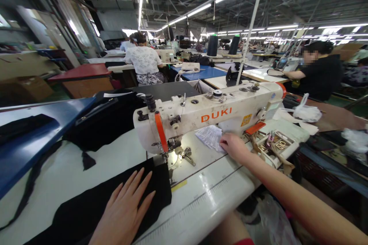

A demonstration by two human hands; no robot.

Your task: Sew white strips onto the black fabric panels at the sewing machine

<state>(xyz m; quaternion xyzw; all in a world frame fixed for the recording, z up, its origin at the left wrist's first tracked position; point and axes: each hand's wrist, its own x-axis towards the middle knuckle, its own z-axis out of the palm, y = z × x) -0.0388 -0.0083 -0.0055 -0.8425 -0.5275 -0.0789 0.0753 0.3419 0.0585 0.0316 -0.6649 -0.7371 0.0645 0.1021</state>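
Note:
My left hand (126,203) lies flat with fingers spread on a piece of black fabric (86,206). The fabric's far edge reaches the needle area of a white sewing machine (184,118) marked DUKI. Under the machine's arm, a fanned stack of white printed labels (209,138) rests on the machine bed. My right hand (233,146) reaches across the bed, its thumb and fingers pinched at the right edge of those labels. How many labels are between the fingertips is hidden.
Right of the machine, a small parts tray (277,145) holds metal rings and strips. More black fabric (100,122) lies beyond on the left, beside a blue surface (46,138). Two people (143,59) (319,69) sit at other stations. A thin pole (251,26) rises behind the machine.

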